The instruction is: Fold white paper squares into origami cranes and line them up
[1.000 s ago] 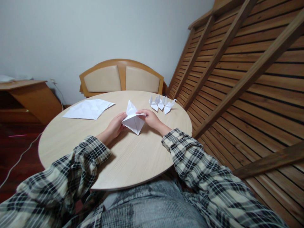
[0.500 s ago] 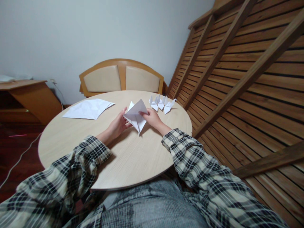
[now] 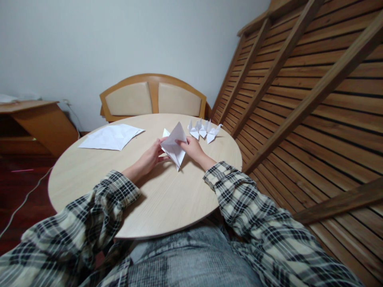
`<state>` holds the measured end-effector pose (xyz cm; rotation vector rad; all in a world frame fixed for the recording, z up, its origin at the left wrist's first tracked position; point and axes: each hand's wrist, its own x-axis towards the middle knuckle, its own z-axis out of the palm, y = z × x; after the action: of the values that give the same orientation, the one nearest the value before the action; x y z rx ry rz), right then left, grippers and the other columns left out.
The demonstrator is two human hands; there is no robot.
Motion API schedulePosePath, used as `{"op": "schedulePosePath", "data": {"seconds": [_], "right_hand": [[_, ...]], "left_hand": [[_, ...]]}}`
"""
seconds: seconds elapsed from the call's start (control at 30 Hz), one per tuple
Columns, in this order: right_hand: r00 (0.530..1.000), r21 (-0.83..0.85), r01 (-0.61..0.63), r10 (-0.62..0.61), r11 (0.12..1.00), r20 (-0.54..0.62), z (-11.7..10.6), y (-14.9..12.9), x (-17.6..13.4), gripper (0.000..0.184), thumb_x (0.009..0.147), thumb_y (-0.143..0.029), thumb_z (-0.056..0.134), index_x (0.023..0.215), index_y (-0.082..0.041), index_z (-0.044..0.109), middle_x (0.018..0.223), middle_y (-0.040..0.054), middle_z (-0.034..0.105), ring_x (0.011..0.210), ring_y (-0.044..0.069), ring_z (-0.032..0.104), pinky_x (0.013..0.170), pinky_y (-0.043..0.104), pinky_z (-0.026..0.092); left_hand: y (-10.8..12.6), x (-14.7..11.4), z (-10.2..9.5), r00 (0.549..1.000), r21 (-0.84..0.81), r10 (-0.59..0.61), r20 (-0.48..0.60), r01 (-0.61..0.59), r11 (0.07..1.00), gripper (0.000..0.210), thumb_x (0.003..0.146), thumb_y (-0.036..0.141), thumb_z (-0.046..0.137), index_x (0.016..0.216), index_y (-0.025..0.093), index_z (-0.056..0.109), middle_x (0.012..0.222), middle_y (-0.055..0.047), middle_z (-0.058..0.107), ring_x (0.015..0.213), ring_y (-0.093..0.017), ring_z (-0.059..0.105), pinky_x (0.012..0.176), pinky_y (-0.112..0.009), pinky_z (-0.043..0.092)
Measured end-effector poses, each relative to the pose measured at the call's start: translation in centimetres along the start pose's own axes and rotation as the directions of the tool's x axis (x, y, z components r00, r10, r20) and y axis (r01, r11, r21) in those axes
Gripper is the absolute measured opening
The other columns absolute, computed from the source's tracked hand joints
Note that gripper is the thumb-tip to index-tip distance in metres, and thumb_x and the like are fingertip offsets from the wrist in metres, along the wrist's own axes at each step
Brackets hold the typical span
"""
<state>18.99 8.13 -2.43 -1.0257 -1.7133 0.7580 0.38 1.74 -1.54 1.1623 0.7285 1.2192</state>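
A partly folded sheet of white paper [image 3: 175, 145] is held between my two hands over the round table, its top flap raised to a point and its lower tip aimed toward me. My left hand [image 3: 154, 153] grips the paper's left edge, with some fingers tucked beneath it. On the other side my right hand [image 3: 193, 147] is closed on the right edge, thumb lying over the inner face. Just beyond the right hand, several folded paper cranes [image 3: 205, 130] stand grouped together.
Flat white paper sheets [image 3: 110, 137] lie on the left of the pale round table [image 3: 149, 207]. Behind it stands a wooden headboard [image 3: 154, 95] with cream panels. A slatted wooden wall [image 3: 299, 119] slopes along the right. A wooden desk [image 3: 38, 123] and a cable are at left.
The folded paper has narrowed and shifted slightly right, its flap now rising to a sharper point. My left hand has moved right with it; the right hand stays nearly in place.
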Motion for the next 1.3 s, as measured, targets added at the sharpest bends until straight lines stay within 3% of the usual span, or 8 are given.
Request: {"op": "schedulePosePath", "data": {"seconds": [0.37,0.57,0.73,0.87,1.03,1.17,1.3], "right_hand": [[0.995,-0.041,0.093,-0.092,0.995,0.035,-0.1,-1.1,-0.2,0.022,0.068,-0.023,0.078,0.086,-0.016,0.067,0.091,0.0085,0.068,0.085,0.024,0.064,0.079,0.041,0.055],[0.994,0.087,0.059,-0.066,0.994,0.081,0.2,-1.0,-0.5,0.031,0.071,-0.027,0.077,0.099,-0.016,0.067,0.099,0.0085,0.072,0.087,0.021,0.066,0.08,0.038,0.055],[1.0,0.056,-0.011,0.01,0.998,0.019,0.2,-1.0,-0.5,0.026,0.075,-0.029,0.076,0.095,-0.015,0.068,0.094,0.0084,0.073,0.082,0.02,0.066,0.078,0.036,0.055],[1.0,0.069,-0.022,0.023,0.997,-0.008,0.1,-1.2,-0.6,0.028,0.077,-0.032,0.076,0.098,-0.014,0.068,0.096,0.0103,0.073,0.085,0.021,0.067,0.08,0.038,0.055],[1.0,0.079,-0.011,0.013,0.997,-0.022,0.0,-1.4,-0.8,0.031,0.078,-0.032,0.075,0.102,-0.014,0.068,0.101,0.0119,0.072,0.089,0.023,0.068,0.086,0.041,0.054],[0.999,0.003,0.012,-0.012,1.0,-0.036,0.0,-1.5,-0.9,0.029,0.079,-0.033,0.074,0.101,-0.015,0.067,0.099,0.0108,0.071,0.088,0.022,0.066,0.082,0.039,0.053],[0.996,-0.105,0.085,-0.087,0.991,-0.015,0.0,-1.5,-0.9,0.019,0.081,-0.031,0.07,0.093,-0.016,0.065,0.092,0.0074,0.068,0.083,0.02,0.061,0.077,0.035,0.049]], "left_hand": [[0.0,-0.3,0.1,1.0,0.056,-0.023,-0.001,0.023,0.998,0.039,0.089,0.05,0.062,0.112,0.019,0.07,0.115,-0.014,0.068,0.096,-0.023,0.064,0.076,-0.031,0.056],[-0.7,0.2,-0.6,0.998,0.069,-0.058,0.011,0.057,0.996,0.05,0.088,0.061,0.057,0.108,0.018,0.069,0.107,-0.014,0.07,0.094,-0.023,0.065,0.077,-0.032,0.056],[-0.7,0.0,-0.7,0.992,0.104,-0.083,0.095,0.073,0.992,0.056,0.091,0.065,0.048,0.118,0.019,0.063,0.117,-0.013,0.068,0.104,-0.024,0.063,0.086,-0.034,0.055],[-0.6,0.0,-0.5,0.992,0.16,-0.089,0.089,0.074,0.984,0.056,0.093,0.063,0.046,0.121,0.017,0.062,0.12,-0.015,0.066,0.105,-0.025,0.063,0.086,-0.035,0.055],[-0.4,0.0,-0.4,0.992,0.175,-0.075,0.103,0.057,0.983,0.055,0.092,0.062,0.048,0.123,0.017,0.061,0.121,-0.015,0.065,0.11,-0.027,0.061,0.086,-0.037,0.055],[-0.2,0.1,-0.6,0.996,0.199,-0.073,0.053,0.061,0.978,0.051,0.09,0.059,0.053,0.117,0.017,0.063,0.119,-0.015,0.064,0.103,-0.025,0.062,0.081,-0.037,0.056],[-0.2,0.3,-0.8,1.0,0.37,-0.014,-0.012,0.017,0.929,0.038,0.082,0.044,0.068,0.108,0.016,0.065,0.106,-0.012,0.067,0.089,-0.021,0.064,0.076,-0.036,0.055]]}}
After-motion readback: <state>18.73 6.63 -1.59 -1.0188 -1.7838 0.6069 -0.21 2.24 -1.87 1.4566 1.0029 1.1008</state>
